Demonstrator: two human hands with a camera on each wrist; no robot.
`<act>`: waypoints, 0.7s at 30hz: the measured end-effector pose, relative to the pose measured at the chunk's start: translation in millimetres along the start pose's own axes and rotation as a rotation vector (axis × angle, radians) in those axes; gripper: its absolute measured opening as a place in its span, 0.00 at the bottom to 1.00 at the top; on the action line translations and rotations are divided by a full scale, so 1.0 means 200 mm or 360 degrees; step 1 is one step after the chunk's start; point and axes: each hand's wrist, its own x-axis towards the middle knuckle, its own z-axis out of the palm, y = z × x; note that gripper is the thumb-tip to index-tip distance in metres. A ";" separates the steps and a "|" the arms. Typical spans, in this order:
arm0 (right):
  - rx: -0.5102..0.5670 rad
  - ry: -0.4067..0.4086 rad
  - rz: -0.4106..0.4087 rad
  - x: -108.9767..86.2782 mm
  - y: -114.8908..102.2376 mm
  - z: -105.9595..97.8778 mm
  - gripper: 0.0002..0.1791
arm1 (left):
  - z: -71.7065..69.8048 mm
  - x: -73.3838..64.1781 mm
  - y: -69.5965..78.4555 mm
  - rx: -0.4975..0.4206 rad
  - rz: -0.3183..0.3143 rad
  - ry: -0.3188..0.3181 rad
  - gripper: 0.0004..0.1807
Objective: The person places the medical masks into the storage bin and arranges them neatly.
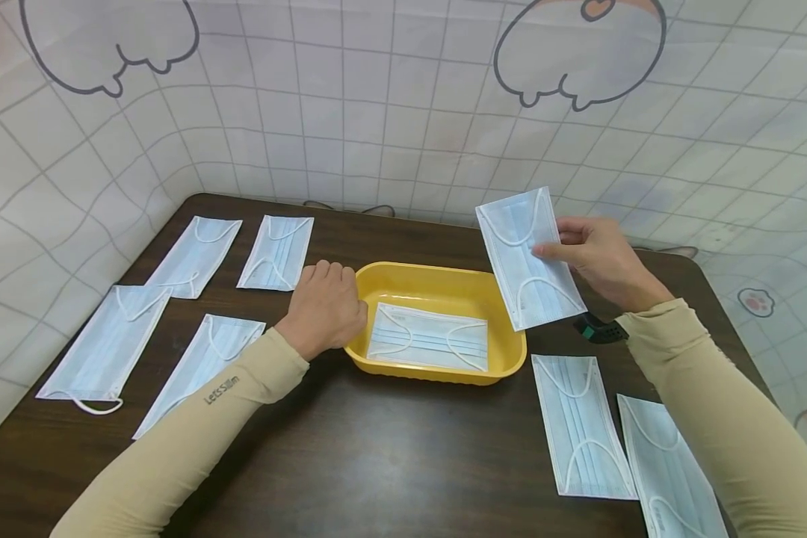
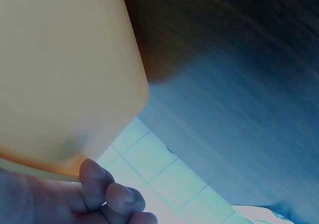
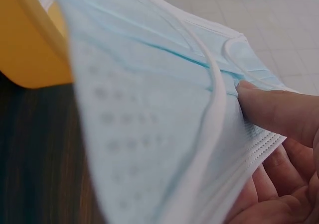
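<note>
Blue pleated disposable face mask [image 1: 519, 265] hangs near the right end of a yellow plastic tray [image 1: 430, 288], pinched between thumb and fingers of our right hand [image 1: 598, 258]; our left hand [image 1: 327, 310], fingers curled, grips the rim. Light and limp, we judge: best gripped mid-edge.

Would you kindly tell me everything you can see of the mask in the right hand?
The mask is a light-blue rectangle of thin, fabric-looking material, with pleats along its length, pale edges and two white ear loops. Rows of small embossed-looking dots show near one end. It is unfolded, slightly bowed and tilted, held off the table. The right hand pinches its side; in the head view, it overlaps the right end of the yellow basin.
</note>
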 end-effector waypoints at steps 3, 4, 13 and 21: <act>-0.0001 -0.0031 -0.0023 0.01 -0.01 0.02 0.30 | 0.00 0.00 0.00 0.0006 -0.0008 -0.0021 0.16; 0.0003 -0.0040 -0.0026 0.01 -0.01 0.03 0.30 | 0.00 0.00 0.00 0.0011 -0.0010 -0.0029 0.16; -0.0016 -0.0103 -0.0056 0.03 -0.04 0.09 0.27 | -0.01 0.00 0.00 0.0037 -0.0018 -0.0060 0.17; -0.0063 -0.0147 -0.0074 0.03 -0.06 0.12 0.27 | -0.01 0.00 0.01 0.0019 -0.0027 -0.0078 0.17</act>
